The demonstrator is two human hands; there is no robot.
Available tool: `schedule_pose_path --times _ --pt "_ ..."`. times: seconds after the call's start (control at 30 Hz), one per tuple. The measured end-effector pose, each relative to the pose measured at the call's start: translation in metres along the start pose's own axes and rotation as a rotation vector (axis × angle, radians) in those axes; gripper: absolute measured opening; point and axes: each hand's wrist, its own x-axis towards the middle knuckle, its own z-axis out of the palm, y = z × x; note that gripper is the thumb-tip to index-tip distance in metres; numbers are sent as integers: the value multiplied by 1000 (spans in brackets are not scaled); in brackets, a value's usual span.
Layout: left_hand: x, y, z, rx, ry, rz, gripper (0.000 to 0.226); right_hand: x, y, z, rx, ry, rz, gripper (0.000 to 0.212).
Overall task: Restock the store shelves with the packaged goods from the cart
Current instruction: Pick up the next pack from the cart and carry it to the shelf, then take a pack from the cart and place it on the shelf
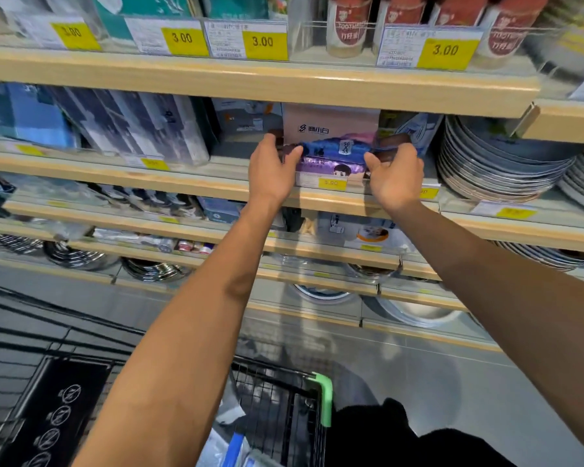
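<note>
While both arms reach up and forward over the cart [324,392], the blue and purple packet [334,155] lies crosswise between the hands, its long axis running left to right along the front lip of the shelf [216,183], so that each hand takes one end and neither is plainly nearer; the left hand [273,170] comes in from the left with its thumb curled over the packet's near left corner and its fingers wrapped round the end, out of sight behind; the packet itself sits at the shelf's edge just above a yellow price tag [331,183], in front of a pale pink box [331,124] that stands further in; the right hand [397,175] mirrors the left, thumb hooked on the right end and fingers closed over the top edge; both wrists are raised and bent slightly back, palms turned inward toward each other; whether the packet's base already rests on the shelf I cannot tell; to my eye the coming move is a straight push away from the body, into the gap before the pink box; further right, stacked plates [499,163] lean on the same shelf, well clear of the hands.
</note>
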Motion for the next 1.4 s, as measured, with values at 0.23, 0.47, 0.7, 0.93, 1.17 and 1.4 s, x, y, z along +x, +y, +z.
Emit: schedule_pose_path --times 0.23,0.47,0.7,0.93,1.17,1.4 --pt "-51 1 -3 -186 238 -90 39 -45 5 2 218 144 -337 11" --pt "-147 -55 -35 -352 488 -428 12 -115 14 37 246 -138 -473 15" --pt "-325 -139 -86 -352 615 -839 10 -237 43 89 198 -752 -589 20" --pt "-503 -221 -55 -484 585 -1482 8 -332 144 136 -297 -1491 -454 22" --pt "-571 -280 34 -521 497 -1791 59 -376 237 194 -739 -1784 -219 30" --pt "-585 -323 84 -505 596 -1892 75 -401 287 235 -936 -1779 -95 71"
